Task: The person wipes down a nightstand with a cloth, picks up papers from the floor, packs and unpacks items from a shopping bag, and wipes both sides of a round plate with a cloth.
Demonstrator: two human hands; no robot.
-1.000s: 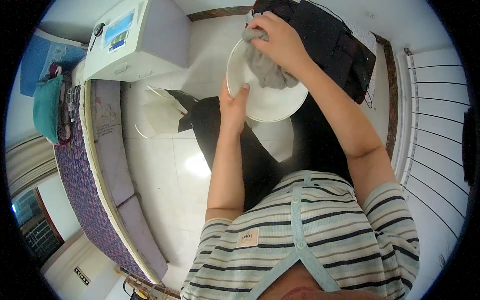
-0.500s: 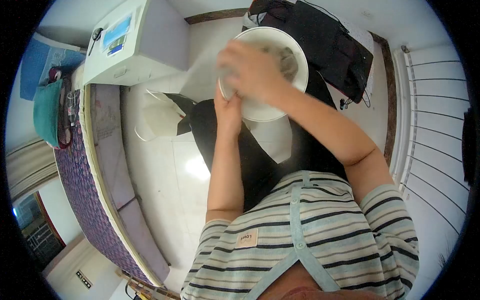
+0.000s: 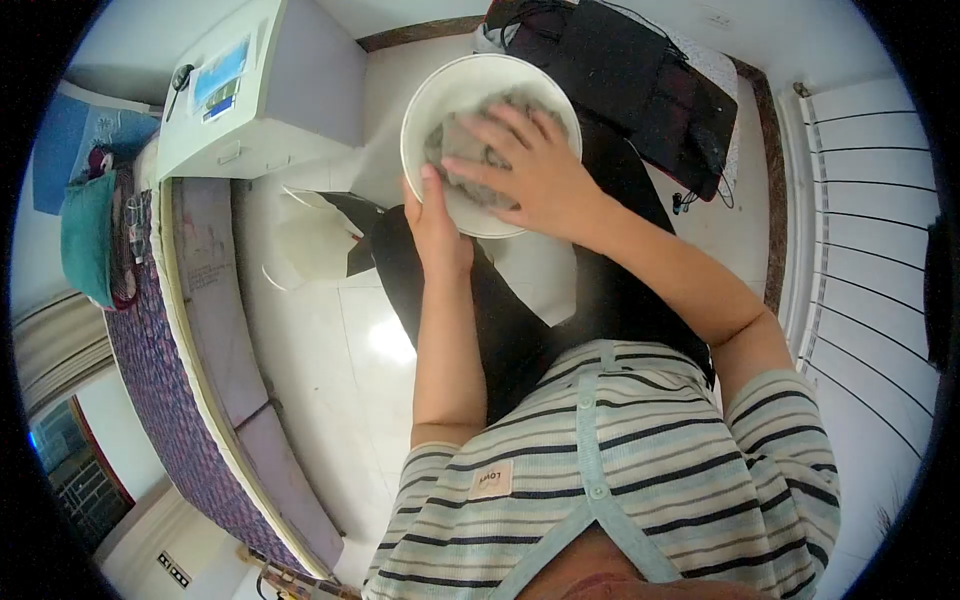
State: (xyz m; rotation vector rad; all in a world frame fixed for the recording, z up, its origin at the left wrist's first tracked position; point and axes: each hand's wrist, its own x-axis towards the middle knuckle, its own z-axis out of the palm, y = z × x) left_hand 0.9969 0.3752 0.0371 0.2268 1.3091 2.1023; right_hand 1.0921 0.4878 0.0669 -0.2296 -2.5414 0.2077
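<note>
My left hand (image 3: 442, 232) grips the near-left rim of a round white bowl-like container (image 3: 428, 92), with the thumb over its edge. The container is above my lap and tilted so that its inside faces me. In it lies a soft-looking grey mass (image 3: 462, 142), which I cannot identify for sure. My right hand (image 3: 548, 185) is over the inside of the container with fingers spread, touching or just above the grey mass. The fingertips are slightly blurred.
A white cabinet (image 3: 300, 90) with papers on top stands at the upper left. An open paper bag (image 3: 315, 235) is on the floor beside my leg. Black flat items (image 3: 640, 95) lie at the upper right. A patterned bed (image 3: 165, 370) runs along the left; a white radiator (image 3: 860, 240) is at right.
My right hand has moved from the left rim rightward and down, its fingers spreading over the grey mass. The container has shifted left, and more of its inside shows.
</note>
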